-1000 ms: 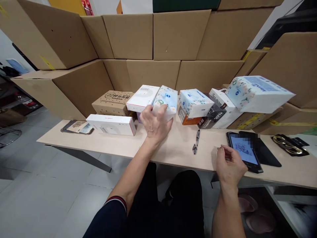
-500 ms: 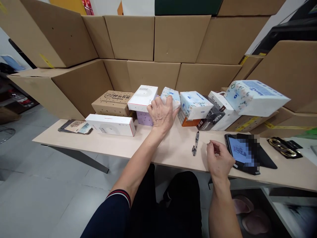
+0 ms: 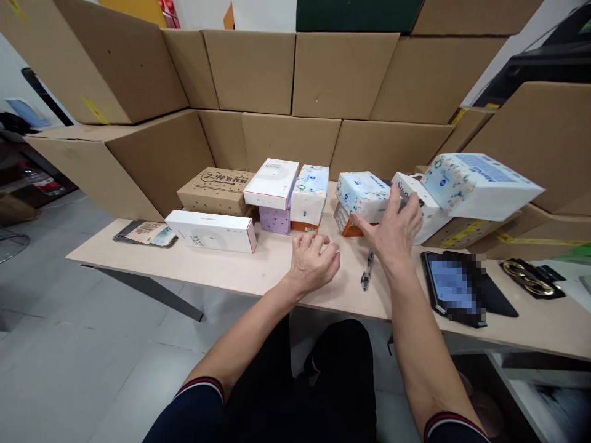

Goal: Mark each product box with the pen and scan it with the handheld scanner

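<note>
My left hand (image 3: 316, 261) hovers low over the pale table (image 3: 258, 267) with its fingers loosely curled and nothing in them. Just beyond it a floral tissue pack (image 3: 310, 192) stands upright on a small orange box. My right hand (image 3: 392, 229) is stretched forward, fingers spread, its fingertips at the side of a second tissue pack (image 3: 361, 194) and the white box (image 3: 422, 203) behind it. It grips nothing. A dark pen (image 3: 367, 269) lies between my two hands.
A tablet (image 3: 450, 286) in a dark case lies at the right, with a gold-trimmed item (image 3: 530, 277) beyond it. A large tissue pack (image 3: 478, 184) tilts on boxes. At the left lie a long white box (image 3: 212, 231) and a brown box (image 3: 216, 189). Big cartons wall the back.
My left hand let go of the tissue pack, now upright on the orange box, and drew back. My right hand left the tablet and reached forward to the second tissue pack.
</note>
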Demonstrator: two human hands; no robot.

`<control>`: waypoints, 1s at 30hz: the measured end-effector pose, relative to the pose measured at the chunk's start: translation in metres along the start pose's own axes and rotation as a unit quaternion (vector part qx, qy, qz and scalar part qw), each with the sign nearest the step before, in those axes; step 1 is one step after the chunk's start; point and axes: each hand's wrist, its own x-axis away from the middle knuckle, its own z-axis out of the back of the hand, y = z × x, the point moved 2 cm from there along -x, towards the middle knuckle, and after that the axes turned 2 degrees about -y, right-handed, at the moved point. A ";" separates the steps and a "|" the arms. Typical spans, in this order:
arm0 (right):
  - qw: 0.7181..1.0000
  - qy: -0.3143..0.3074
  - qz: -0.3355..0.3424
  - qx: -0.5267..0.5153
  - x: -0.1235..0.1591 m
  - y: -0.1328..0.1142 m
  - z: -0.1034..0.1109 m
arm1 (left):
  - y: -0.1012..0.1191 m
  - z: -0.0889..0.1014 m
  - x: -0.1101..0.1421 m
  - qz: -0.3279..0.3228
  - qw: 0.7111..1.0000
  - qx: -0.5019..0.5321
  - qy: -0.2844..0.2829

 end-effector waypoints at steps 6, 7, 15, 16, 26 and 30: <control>1.000 0.004 0.018 -0.019 -0.005 -0.007 -0.020 | -0.004 0.000 0.003 0.032 0.996 0.081 -0.025; 0.999 0.017 0.027 -0.036 -0.004 -0.007 -0.018 | -0.005 0.000 0.003 0.045 0.995 0.089 -0.021; 0.955 0.148 -0.101 -0.236 0.046 0.003 0.050 | -0.016 0.003 0.003 0.187 0.960 0.206 0.021; 0.932 0.145 -0.159 -0.292 0.057 0.007 0.057 | -0.018 0.005 0.003 0.209 0.948 0.238 0.028; 0.750 -0.169 -0.281 -0.574 0.108 -0.012 0.039 | -0.023 0.017 0.041 0.362 0.814 0.447 0.078; 0.879 -0.120 -0.201 -0.415 0.111 -0.015 0.033 | -0.030 0.018 0.046 0.420 0.756 0.495 0.087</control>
